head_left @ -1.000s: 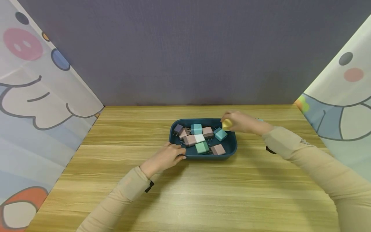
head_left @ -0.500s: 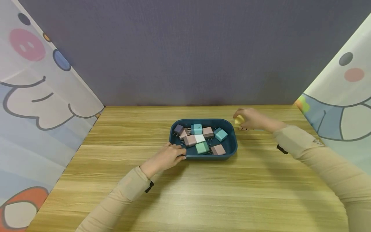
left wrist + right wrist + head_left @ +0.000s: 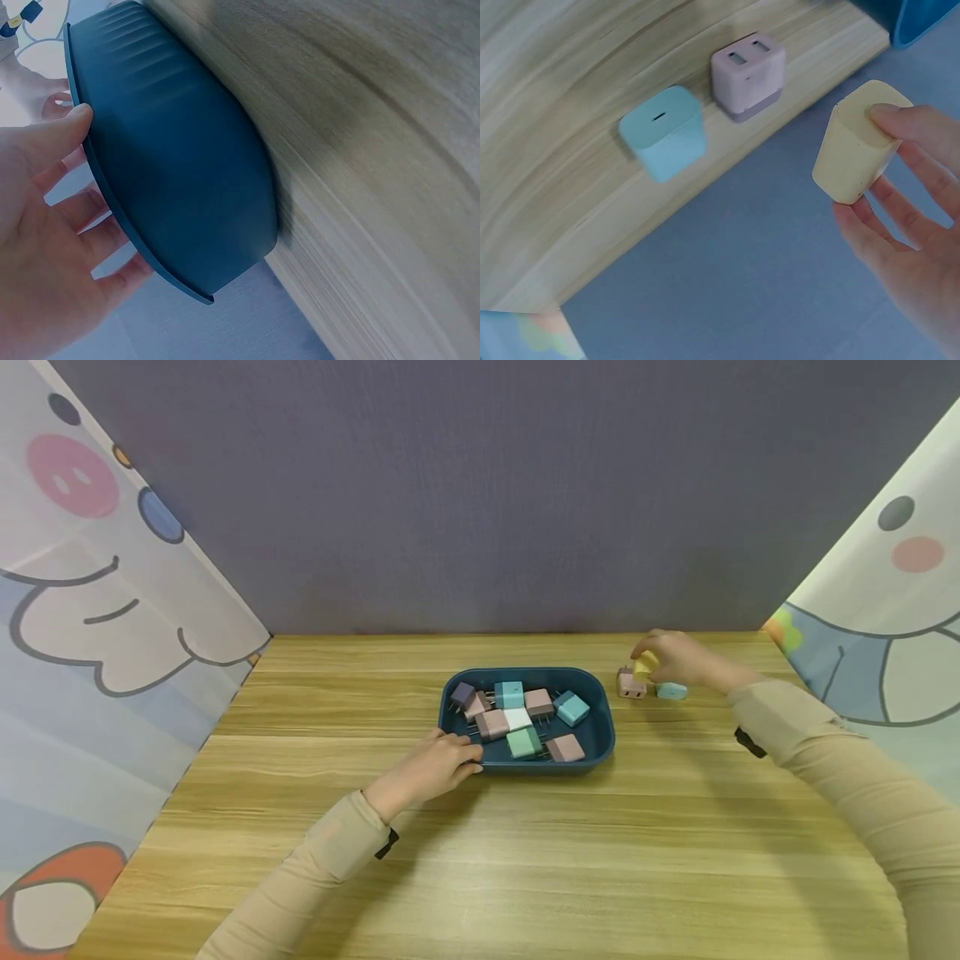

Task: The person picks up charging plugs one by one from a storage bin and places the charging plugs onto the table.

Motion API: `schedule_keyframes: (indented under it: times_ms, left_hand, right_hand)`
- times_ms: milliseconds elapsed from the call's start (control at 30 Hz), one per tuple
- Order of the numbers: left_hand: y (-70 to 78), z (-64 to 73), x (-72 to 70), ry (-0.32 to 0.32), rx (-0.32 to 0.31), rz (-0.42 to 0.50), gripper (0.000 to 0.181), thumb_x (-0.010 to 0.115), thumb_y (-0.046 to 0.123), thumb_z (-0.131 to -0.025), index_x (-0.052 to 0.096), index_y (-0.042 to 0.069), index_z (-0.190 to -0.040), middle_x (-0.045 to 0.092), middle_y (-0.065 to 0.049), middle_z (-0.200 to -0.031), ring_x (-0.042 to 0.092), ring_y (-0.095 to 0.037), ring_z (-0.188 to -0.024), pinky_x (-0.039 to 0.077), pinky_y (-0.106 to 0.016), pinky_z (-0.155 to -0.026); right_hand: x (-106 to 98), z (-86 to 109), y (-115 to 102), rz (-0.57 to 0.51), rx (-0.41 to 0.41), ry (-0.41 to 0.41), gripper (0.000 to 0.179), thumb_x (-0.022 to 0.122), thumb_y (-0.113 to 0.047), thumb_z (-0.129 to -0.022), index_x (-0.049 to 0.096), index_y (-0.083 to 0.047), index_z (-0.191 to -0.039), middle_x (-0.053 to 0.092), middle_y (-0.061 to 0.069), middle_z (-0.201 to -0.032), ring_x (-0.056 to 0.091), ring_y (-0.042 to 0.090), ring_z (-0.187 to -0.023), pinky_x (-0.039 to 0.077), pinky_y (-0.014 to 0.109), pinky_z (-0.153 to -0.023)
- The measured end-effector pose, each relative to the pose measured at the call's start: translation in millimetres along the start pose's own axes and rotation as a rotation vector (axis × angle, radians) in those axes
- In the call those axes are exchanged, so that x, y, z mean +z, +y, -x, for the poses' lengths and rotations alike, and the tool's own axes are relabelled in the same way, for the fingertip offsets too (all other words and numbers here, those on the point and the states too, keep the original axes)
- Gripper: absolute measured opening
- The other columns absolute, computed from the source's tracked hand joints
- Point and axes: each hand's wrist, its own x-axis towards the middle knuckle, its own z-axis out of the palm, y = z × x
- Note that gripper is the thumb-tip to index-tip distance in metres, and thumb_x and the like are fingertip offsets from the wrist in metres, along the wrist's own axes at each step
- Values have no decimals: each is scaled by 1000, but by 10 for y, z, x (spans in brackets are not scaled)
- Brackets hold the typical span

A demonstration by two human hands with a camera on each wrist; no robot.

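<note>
My left hand (image 3: 431, 768) grips the near left rim of a dark blue plastic bin (image 3: 540, 768), thumb outside and fingers over the edge, as the left wrist view shows. Inside lie several USB wall chargers in pink, light blue, green, white and dark purple, some with metal prongs showing. Right of the bin, my right hand (image 3: 684, 660) pinches a pale yellow charger (image 3: 859, 142) between thumb and fingers, held above the table. Below and beside it on the table are a pink charger (image 3: 748, 75) with two USB ports and a light blue charger (image 3: 664, 131) with one slot.
The wood-grain table (image 3: 465, 868) ends at a grey upright panel (image 3: 480, 510) behind the bin. Printed cartoon cloths (image 3: 75, 627) hang on both sides.
My right hand has carried the yellow charger rightward from above the bin's right end to over the table, uncovering the pink and light blue chargers. The left hand stays on the rim.
</note>
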Motion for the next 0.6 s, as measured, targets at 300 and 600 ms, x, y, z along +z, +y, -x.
schedule_keyframes:
  times_ms: [300, 600]
  left_hand:
    - [9, -3, -4, 5, -1, 12, 6, 57, 23, -87, 56, 19, -84, 52, 6, -75, 47, -8, -67, 28, -28, -66]
    - [22, -8, 0, 17, 0, 4, 6, 57, 24, -87, 56, 19, -84, 53, 6, -76, 48, -9, -68, 29, -28, -67]
  right_hand:
    - [-36, 70, 173, 10, 51, -10, 33, 65, 7, -68, 58, 8, -100, 54, 26, -102, 52, 39, -88, 43, 47, -71]
    - [-61, 132, 323, 13, 91, -4, 35, 67, 7, -68, 57, 9, -102, 53, 29, -100, 53, 37, -83, 44, 45, -67]
